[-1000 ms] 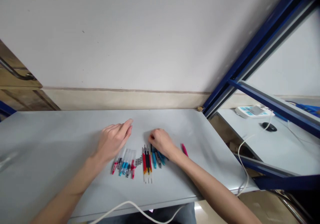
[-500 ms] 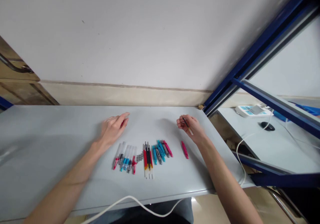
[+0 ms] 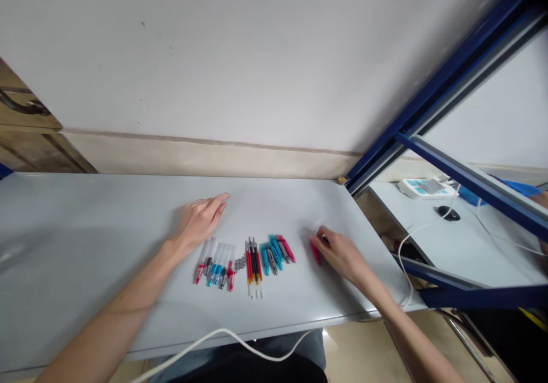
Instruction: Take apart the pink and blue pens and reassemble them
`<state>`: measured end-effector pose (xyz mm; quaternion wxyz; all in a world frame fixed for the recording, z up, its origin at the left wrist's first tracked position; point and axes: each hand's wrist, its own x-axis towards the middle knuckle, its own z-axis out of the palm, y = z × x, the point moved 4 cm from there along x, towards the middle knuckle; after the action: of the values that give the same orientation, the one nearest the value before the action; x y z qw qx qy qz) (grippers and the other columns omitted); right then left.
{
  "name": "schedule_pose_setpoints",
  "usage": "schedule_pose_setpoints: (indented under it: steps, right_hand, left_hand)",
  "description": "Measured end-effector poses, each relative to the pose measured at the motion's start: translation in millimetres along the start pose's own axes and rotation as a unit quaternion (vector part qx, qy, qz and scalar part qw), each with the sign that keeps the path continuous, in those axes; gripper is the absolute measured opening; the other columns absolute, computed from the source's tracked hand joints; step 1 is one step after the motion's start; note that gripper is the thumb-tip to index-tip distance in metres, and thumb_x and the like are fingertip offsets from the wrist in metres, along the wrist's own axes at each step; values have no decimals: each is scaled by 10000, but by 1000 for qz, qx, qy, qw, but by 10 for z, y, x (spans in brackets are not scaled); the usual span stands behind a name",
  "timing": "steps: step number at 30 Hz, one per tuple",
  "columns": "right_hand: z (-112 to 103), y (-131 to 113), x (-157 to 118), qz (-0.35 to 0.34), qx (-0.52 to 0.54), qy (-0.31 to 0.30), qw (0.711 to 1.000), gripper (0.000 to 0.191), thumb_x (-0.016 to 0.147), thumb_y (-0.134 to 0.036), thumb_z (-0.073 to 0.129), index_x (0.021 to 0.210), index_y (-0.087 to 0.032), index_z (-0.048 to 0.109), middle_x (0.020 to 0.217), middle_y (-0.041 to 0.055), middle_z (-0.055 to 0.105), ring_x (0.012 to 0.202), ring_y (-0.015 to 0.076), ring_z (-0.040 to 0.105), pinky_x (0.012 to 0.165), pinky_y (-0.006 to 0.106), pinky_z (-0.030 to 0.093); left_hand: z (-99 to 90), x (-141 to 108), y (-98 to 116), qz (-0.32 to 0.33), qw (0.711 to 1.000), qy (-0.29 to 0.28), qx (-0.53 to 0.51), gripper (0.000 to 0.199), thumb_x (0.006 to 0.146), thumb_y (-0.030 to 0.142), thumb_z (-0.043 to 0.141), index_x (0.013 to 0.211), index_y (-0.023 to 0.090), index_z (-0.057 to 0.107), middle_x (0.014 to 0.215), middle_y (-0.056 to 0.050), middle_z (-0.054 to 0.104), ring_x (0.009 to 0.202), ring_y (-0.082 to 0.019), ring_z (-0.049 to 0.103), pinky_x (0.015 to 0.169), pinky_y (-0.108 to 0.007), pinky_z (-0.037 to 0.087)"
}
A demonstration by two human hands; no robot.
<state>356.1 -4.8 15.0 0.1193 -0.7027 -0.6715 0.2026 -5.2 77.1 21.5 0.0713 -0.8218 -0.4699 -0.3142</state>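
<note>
My left hand (image 3: 201,217) is over the grey table behind the clear pen barrels (image 3: 218,260), fingers pressed together; what they hold is hidden. At the right, my right hand (image 3: 336,249) is closed, its fingertips right beside a pink pen piece (image 3: 315,252) on the table. A small dark part shows between those fingers, too little to identify. Between the hands lie small grey grips (image 3: 240,264), red and black refills (image 3: 253,263), and a row of blue, grey and pink pen pieces (image 3: 278,253).
A white cable (image 3: 222,331) loops across the table's front edge. Blue metal framing (image 3: 385,143) rises at the right. Beyond it, a second table carries a white device (image 3: 423,188) and a black mouse (image 3: 448,213). A wall stands behind.
My right hand has moved down and nearer to the pink piece; the refill seen in it before is mostly hidden. The red item in my left hand no longer shows. The view has shifted slightly.
</note>
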Motion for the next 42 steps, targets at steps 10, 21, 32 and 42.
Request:
schedule_pose_setpoints:
  steps: [10,21,32,42]
  right_hand:
    - [181,-558,-9,-66,-91,-11,994,340,1045,-341,403,749,-217,513,574,13,521,545,174,456,574,321,207]
    - [94,-567,734,-89,211,-25,973,469,961,-439,550,569,-184,577,524,19,521,514,150,434,571,290,312]
    - [443,-877,1191,-109,489,-57,864,537,880,-692,586,842,-162,660,657,-10,495,545,108,403,525,242,361]
    - [394,-808,1131,-142,519,-76,839,363,834,-517,744,910,-162,750,723,13,627,648,127,506,655,255,431]
  left_hand:
    - [-4,-17,14,-7,1000,-15,-3,318,1064,319,421,1209,221,686,899,-36,782,758,-190,730,697,-275,503]
    - [-7,4,128,7,998,-57,-31,345,1065,329,438,1329,194,615,904,-53,756,784,-182,710,714,-275,517]
    - [25,2,278,88,989,-87,-83,349,1004,54,344,1207,156,608,1085,-103,699,1000,-223,658,838,-366,509]
    - [41,6,380,47,987,-105,-111,222,1078,267,423,1127,189,625,1029,-34,702,894,-173,672,765,-290,494]
